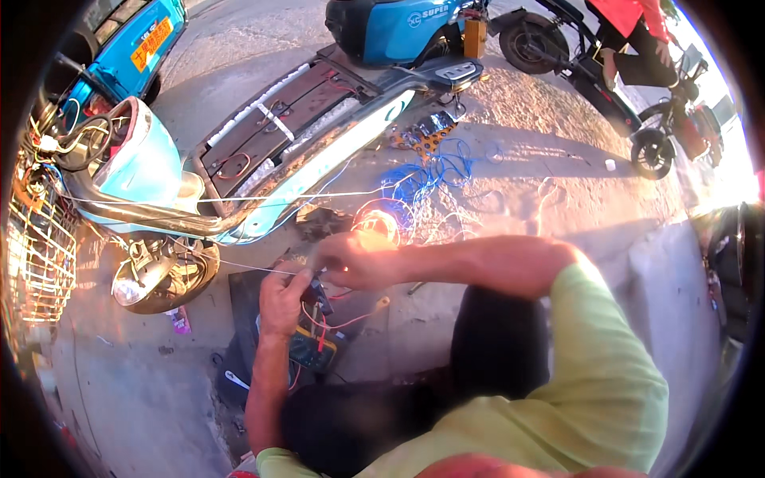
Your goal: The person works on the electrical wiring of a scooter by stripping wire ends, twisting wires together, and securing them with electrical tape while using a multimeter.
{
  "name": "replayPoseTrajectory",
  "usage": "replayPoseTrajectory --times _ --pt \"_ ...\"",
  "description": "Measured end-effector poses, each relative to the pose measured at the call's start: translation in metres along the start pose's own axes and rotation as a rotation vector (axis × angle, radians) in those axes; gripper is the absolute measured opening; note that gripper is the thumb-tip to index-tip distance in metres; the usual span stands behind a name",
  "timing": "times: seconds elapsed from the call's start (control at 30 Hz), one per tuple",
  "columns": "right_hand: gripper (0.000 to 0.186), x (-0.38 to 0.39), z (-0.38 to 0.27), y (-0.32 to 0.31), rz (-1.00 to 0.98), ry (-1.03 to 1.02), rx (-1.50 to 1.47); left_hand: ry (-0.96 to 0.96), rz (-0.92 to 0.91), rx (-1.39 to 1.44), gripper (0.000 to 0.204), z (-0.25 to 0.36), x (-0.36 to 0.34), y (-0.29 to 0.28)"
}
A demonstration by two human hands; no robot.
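Note:
My left hand and my right hand meet over the ground, fingers pinched together on a small dark connector with thin wires. A white wire runs from my hands toward the scooter. Red leads drop from the connector to a dark multimeter with a yellow edge, lying just below my left hand. A blue electric scooter lies on its side ahead of me, its floor panel open and the battery bay exposed.
Blue wire tangles and a red wire coil lie on the pavement beyond my hands. A wire basket sits far left. Another blue scooter stands behind, and a person in red sits on a dark scooter at top right.

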State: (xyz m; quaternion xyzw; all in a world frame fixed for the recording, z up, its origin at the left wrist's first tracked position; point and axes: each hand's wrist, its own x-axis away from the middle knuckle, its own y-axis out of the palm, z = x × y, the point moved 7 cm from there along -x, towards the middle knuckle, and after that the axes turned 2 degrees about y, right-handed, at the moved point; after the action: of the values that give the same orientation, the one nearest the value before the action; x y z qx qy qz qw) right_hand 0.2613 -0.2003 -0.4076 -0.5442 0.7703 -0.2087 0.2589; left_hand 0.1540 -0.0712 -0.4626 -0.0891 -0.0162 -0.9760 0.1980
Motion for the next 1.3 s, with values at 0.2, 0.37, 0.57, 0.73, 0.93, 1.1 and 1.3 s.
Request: replayPoseTrajectory --times 0.2,0.37,0.57,0.73,0.93,1.1,1.3 --pt "0.036 0.008 -0.018 -0.003 0.028 -0.149 0.125 -0.033 0.074 0.189 0.011 -0.020 -0.001 0.009" --pt "0.044 0.006 -0.035 0.003 -0.056 -0.199 0.299 -0.096 0.075 0.585 0.008 -0.034 -0.002 0.015" --pt "0.043 0.000 -0.039 0.010 -0.024 -0.332 0.333 -0.095 0.048 0.646 0.011 -0.045 -0.006 0.010" --pt "0.043 -0.003 -0.035 0.028 -0.049 -0.367 0.354 -0.230 0.091 0.554 0.014 -0.049 0.007 0.006" --pt "0.031 -0.003 -0.054 0.034 -0.201 -0.392 0.211 -0.294 0.088 0.538 0.021 -0.050 0.021 0.014" --pt "0.032 0.003 -0.056 0.033 -0.267 -0.488 0.184 -0.301 0.116 0.409 0.025 -0.054 0.033 0.008" --pt "0.033 0.003 -0.053 0.025 -0.258 -0.385 0.037 -0.257 0.109 0.341 0.028 -0.048 0.032 0.010"
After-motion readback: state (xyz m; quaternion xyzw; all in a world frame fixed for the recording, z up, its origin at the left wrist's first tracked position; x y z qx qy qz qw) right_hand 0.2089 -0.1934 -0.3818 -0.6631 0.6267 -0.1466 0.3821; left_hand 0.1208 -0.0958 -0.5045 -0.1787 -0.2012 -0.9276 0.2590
